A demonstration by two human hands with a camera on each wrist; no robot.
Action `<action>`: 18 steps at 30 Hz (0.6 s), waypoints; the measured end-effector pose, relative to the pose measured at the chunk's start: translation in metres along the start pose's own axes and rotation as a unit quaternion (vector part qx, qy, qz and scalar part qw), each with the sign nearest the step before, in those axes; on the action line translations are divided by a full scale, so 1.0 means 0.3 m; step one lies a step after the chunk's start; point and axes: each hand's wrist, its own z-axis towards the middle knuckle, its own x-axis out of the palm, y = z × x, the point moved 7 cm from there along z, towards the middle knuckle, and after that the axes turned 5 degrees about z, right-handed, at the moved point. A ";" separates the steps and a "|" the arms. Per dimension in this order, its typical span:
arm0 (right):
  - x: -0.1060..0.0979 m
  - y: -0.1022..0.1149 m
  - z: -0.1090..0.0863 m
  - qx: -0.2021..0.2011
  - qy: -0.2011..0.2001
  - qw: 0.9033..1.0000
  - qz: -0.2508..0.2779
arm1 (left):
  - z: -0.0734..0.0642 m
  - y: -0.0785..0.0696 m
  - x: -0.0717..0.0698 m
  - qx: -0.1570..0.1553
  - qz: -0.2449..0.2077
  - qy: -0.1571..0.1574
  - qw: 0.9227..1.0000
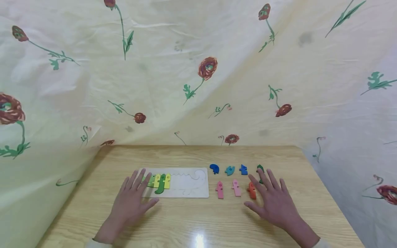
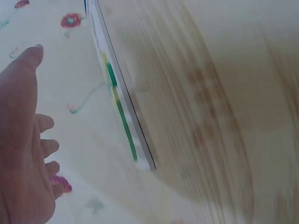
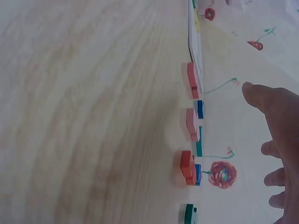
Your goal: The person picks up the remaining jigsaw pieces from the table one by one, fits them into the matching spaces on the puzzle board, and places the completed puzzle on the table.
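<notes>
My left hand (image 1: 129,201) is spread above the left end of a white puzzle board (image 1: 192,193), partly covering it in the head view. Fitted at that end are a light green crocodile-head piece (image 1: 151,180), two yellow pieces (image 1: 167,181) and a green piece (image 1: 161,184). Outlines mark the board's right part. With fingers spread and nothing in it, my right hand (image 1: 276,203) hovers close by a red piece (image 1: 252,190) and a dark green piece (image 1: 260,169). In the left wrist view, the left palm (image 2: 21,140) shows raised beside the board's edge (image 2: 126,93).
Right of the board lie two pink pieces (image 1: 220,190) in the nearer row. Behind them are a dark blue curved piece (image 1: 214,168), a teal piece (image 1: 230,170) and a blue piece (image 1: 243,169). Flower-patterned cloth (image 1: 167,75) surrounds the wooden table (image 1: 186,224).
</notes>
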 end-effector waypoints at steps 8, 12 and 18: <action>-0.014 -0.030 0.000 -0.003 -0.009 1.000 0.028 | 0.005 0.100 0.003 -0.030 -0.026 0.010 0.999; -0.010 -0.042 -0.003 -0.004 -0.012 0.999 0.042 | 0.005 0.138 0.020 -0.030 -0.043 0.007 0.999; -0.004 -0.063 -0.009 -0.014 -0.020 0.998 0.052 | 0.012 0.172 0.029 -0.027 -0.106 0.000 0.994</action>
